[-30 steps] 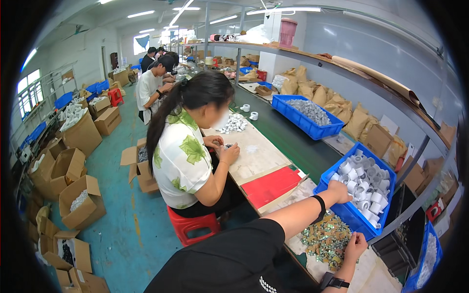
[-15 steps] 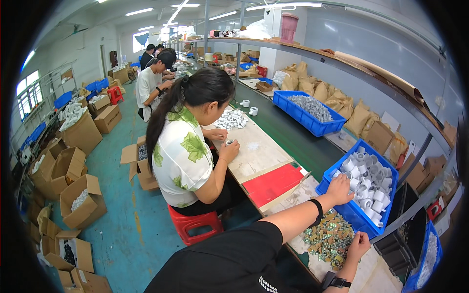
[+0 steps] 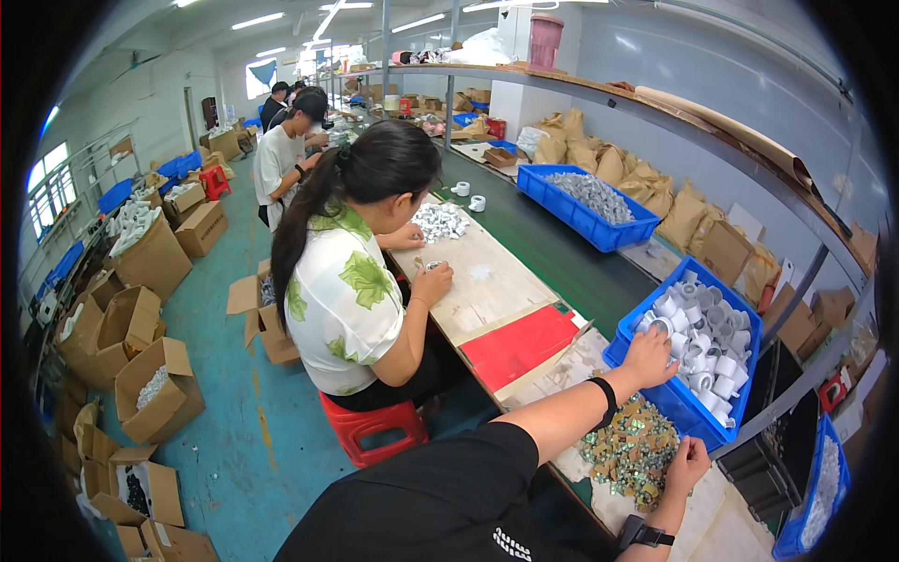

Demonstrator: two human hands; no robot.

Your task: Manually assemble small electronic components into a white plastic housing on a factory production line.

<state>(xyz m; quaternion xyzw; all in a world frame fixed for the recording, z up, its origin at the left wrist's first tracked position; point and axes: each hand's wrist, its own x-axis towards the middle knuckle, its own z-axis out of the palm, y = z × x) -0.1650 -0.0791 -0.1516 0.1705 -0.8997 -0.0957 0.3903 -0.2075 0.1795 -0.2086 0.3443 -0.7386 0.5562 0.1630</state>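
Note:
My left hand (image 3: 650, 359) reaches over the near-left rim of a blue plastic bin (image 3: 690, 417) heaped with white, short tubular plastic parts. Its fingers are curled around one white tubular part (image 3: 661, 326), whose round open end shows at the fingertips. My right hand (image 3: 690, 463) is beside a loose pile of small green and gold chip-like pieces (image 3: 629, 450) on the bench, just in front of the bin. Thumb and fingers there are pinched together; what is between them, if anything, is too small to make out.
On my left a co-worker (image 3: 361, 272) sits on a red stool (image 3: 375, 429) at the same bench. A red sheet (image 3: 520, 348) lies between us. Beyond runs a green conveyor belt (image 3: 534, 272) with another blue bin (image 3: 599, 231). A shelf post (image 3: 796, 290) rises behind my bin.
My left hand's fingers have closed around a white part in the bin. My right hand stays pinched near the pile. The co-worker's far hand has moved toward the small white parts.

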